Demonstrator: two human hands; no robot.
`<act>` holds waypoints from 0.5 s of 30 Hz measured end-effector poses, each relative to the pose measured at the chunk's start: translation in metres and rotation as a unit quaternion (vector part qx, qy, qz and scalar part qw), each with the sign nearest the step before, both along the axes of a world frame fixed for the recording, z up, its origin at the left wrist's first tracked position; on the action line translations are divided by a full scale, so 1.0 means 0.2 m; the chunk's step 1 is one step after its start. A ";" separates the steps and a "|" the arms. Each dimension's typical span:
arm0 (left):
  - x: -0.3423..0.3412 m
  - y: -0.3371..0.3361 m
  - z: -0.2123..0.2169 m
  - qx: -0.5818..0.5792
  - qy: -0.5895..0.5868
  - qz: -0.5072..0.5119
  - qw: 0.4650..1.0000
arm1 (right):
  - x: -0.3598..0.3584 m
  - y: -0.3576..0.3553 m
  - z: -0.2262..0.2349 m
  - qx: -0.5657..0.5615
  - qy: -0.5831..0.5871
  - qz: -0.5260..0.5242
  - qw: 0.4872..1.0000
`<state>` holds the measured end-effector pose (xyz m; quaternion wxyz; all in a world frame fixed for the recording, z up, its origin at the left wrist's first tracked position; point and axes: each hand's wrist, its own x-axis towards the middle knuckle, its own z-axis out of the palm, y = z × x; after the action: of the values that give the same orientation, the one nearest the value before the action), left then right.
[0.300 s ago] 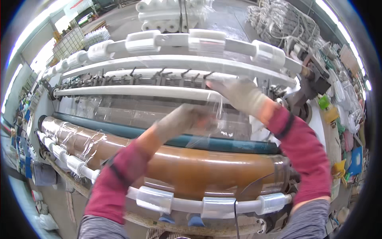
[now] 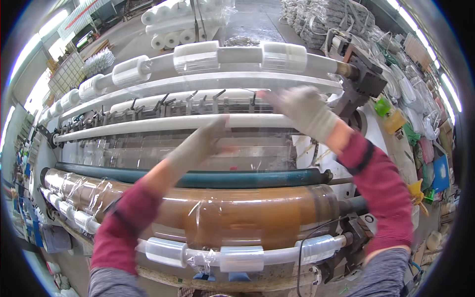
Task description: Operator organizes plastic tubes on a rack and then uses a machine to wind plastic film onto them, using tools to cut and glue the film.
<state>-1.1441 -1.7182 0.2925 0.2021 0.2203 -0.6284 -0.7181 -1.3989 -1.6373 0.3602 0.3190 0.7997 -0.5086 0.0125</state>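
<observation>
My left hand (image 2: 200, 141), in a grey glove with bare fingertips, hovers in front of the white crossbar (image 2: 148, 124), over a sheet of clear film (image 2: 198, 157). Its fingers are apart and nothing shows between them. My right hand (image 2: 307, 110), gloved the same way, is farther right above the crossbar. Its fingers stretch left toward a row of small black levers (image 2: 215, 99), but blur hides whether they pinch anything. Below both hands lie a dark green roller (image 2: 247, 178) and a large brown roller (image 2: 247, 210) with wrinkled film on it.
Film rolls sit along an upper shaft (image 2: 237, 55) and a lower shaft (image 2: 205, 257). At the right, a dark metal bracket (image 2: 363, 74) holds the upper shaft's end. A black cable (image 2: 300, 262) hangs near the front. Stacked white rolls (image 2: 173, 37) and bundled material (image 2: 326, 22) stand behind.
My left hand has moved left and slightly up, away from the gathered film strip near its fingers. My right hand stays near the levers. The view has shifted a little to the right.
</observation>
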 end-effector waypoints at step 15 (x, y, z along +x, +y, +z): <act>0.03 1.02 0.13 -0.458 -0.130 -0.275 0.835 | -0.33 0.78 0.28 0.058 -0.097 -0.258 0.960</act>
<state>-1.1379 -1.5150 0.3186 -0.0101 0.0119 -0.9408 -0.3385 -1.4655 -1.4821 0.4160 0.2135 0.6534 -0.7260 -0.0216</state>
